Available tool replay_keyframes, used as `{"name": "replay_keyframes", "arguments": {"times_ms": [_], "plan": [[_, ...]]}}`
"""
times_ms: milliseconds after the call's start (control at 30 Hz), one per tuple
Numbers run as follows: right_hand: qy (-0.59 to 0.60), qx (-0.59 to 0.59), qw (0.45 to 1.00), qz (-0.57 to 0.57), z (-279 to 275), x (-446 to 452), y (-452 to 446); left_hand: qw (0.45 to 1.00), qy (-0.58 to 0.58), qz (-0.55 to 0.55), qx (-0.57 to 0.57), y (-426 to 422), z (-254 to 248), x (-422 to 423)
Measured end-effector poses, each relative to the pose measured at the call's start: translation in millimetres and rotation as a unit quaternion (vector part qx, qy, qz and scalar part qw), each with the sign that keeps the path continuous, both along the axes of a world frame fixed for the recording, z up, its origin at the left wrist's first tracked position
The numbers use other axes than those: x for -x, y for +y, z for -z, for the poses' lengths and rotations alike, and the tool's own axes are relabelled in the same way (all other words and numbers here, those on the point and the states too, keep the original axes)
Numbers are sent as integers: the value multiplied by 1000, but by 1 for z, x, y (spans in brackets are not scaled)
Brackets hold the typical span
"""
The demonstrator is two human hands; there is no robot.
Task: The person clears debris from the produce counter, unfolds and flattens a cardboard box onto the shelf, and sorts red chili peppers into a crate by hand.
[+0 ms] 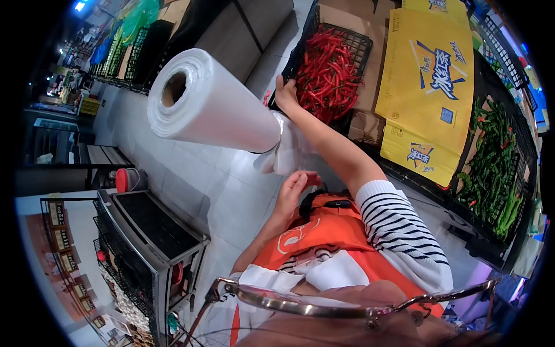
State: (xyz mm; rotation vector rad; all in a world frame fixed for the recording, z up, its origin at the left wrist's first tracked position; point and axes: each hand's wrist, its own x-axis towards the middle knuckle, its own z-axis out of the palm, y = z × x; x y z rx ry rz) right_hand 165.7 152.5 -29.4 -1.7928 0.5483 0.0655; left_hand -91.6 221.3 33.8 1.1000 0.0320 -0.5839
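Observation:
My right hand [285, 95] reaches forward to the left rim of a black crate [362, 47] filled with red chillies [328, 72]. Its thumb and fingers look apart beside the rim; I cannot tell how firmly they touch it. Near my waist, my left hand [289, 196] has its fingers curled and drawn together, and what they hold, if anything, is hidden. Between the hands stands a big roll of clear plastic bags [222, 104], tilted toward the upper left. Loose plastic film [281, 162] hangs at its lower end, just above my left hand.
A yellow flattened carton [425, 87] lies right of the chillies. Beyond it is a crate of green chillies [491, 162]. Grey floor tiles [191, 173] stretch left, with a red bucket [128, 180] and a metal-framed rack [156, 225]. I wear an orange apron [312, 237].

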Motion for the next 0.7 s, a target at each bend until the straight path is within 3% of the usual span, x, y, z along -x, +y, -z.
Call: {"name": "replay_keyframes", "arguments": {"times_ms": [167, 233, 267, 300, 333, 400, 467, 533, 567, 633, 667, 700], "plan": [[-14, -18, 999, -31, -18, 30, -19, 999, -4, 37, -13, -17, -2, -6], [-94, -26, 994, -41, -27, 48, -37, 998, -16, 52, -8, -29, 1, -8], [-190, -34, 980, -49, -16, 53, -45, 998, -22, 65, -4, -37, 2, -10], [-227, -112, 962, -100, -50, 81, -61, 996, -43, 72, -10, -45, 2, -12], [-189, -203, 945, -173, -64, 97, -79, 994, -64, 83, -16, -53, 0, -15], [-226, -149, 917, -293, -124, 144, -129, 988, -112, 108, 4, -72, -5, -21], [-250, -132, 907, -314, -183, 197, -194, 985, -121, 124, -13, -92, -11, -28], [-295, -204, 909, -211, -212, 246, -264, 983, -124, 133, -23, -112, -11, -35], [-303, -173, 927, -142, -217, 267, -307, 982, -125, 140, -28, -122, -5, -39], [-317, -55, 946, 21, -197, 299, -385, 984, -141, 101, -51, -143, -2, -48], [-274, 52, 956, 92, -177, 311, -414, 983, -156, 72, -68, -151, 2, -53], [-170, 154, 970, 85, -139, 326, -455, 980, -174, 42, -85, -160, 8, -62]]}}
